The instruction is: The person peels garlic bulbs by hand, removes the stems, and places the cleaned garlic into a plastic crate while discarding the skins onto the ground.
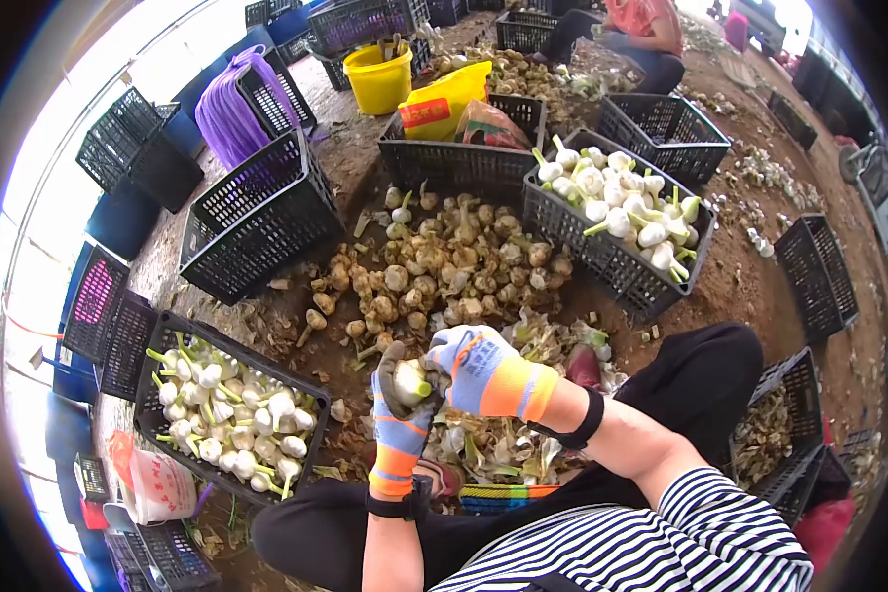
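Note:
A garlic bulb point(409, 383) with a short green stem end is held between my two gloved hands, above my crossed legs. The fingers of my left hand point(398, 409) are wrapped round it from the left and below. My right hand point(472, 365) is closed at the bulb's upper right side; whatever its fingertips pinch is hidden. Both gloves are grey, white and orange. Just beyond my hands lies a pile of unpeeled brownish garlic point(444, 261). Loose peelings point(498, 444) cover the ground under and beside my hands.
Black crates of white garlic stand at the left point(148, 434) and upper right point(553, 222). A crate point(444, 163) holds yellow and red bags, near a yellow bucket point(380, 84). A white bucket point(158, 483) stands lower left. Another person point(646, 35) sits in the background.

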`<state>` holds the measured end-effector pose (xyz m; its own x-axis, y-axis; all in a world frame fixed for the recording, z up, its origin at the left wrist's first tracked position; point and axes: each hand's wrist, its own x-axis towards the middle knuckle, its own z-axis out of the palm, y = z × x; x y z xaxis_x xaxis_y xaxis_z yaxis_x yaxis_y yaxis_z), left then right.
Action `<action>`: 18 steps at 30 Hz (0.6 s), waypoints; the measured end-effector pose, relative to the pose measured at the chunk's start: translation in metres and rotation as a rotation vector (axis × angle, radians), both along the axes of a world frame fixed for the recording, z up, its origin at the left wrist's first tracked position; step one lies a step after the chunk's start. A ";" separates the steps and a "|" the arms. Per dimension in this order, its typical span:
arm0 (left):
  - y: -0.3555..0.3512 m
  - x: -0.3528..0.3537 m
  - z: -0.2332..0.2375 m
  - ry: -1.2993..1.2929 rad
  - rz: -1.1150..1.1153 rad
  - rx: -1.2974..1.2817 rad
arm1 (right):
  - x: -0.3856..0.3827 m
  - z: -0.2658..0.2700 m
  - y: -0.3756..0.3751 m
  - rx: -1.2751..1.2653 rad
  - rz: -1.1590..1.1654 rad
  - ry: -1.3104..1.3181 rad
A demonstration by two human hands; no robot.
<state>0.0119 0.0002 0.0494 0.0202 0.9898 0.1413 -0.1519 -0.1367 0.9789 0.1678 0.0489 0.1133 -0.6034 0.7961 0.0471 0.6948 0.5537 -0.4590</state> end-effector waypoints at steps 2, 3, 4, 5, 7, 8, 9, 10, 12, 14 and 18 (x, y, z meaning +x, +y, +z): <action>-0.002 0.000 0.002 0.119 0.046 0.011 | -0.005 0.007 0.001 -0.011 0.041 -0.091; -0.002 -0.001 0.000 0.117 0.047 0.011 | -0.007 0.009 0.002 -0.015 0.056 -0.127; -0.003 -0.004 -0.002 0.160 0.039 0.025 | -0.008 0.010 0.001 -0.020 0.070 -0.164; -0.003 -0.007 -0.002 0.203 0.032 0.040 | -0.010 0.008 0.001 -0.021 0.072 -0.168; -0.002 -0.012 0.000 0.100 -0.002 -0.014 | -0.013 -0.001 0.003 0.056 0.009 -0.021; -0.001 -0.015 0.001 0.001 -0.039 -0.067 | -0.013 -0.005 0.007 -0.008 -0.022 0.070; -0.002 -0.022 0.000 -0.097 -0.039 -0.136 | -0.014 -0.015 0.009 -0.009 -0.019 0.070; -0.002 -0.019 -0.002 -0.122 0.062 -0.070 | -0.014 -0.029 0.011 -0.023 -0.124 0.286; 0.006 -0.013 -0.012 -0.108 0.257 0.070 | -0.021 -0.040 0.011 -0.003 -0.231 0.555; 0.003 -0.007 -0.013 -0.197 0.323 0.014 | -0.028 -0.048 -0.002 -0.100 -0.231 0.621; 0.002 -0.009 -0.017 -0.231 0.463 -0.078 | -0.037 -0.055 -0.008 0.004 -0.190 0.575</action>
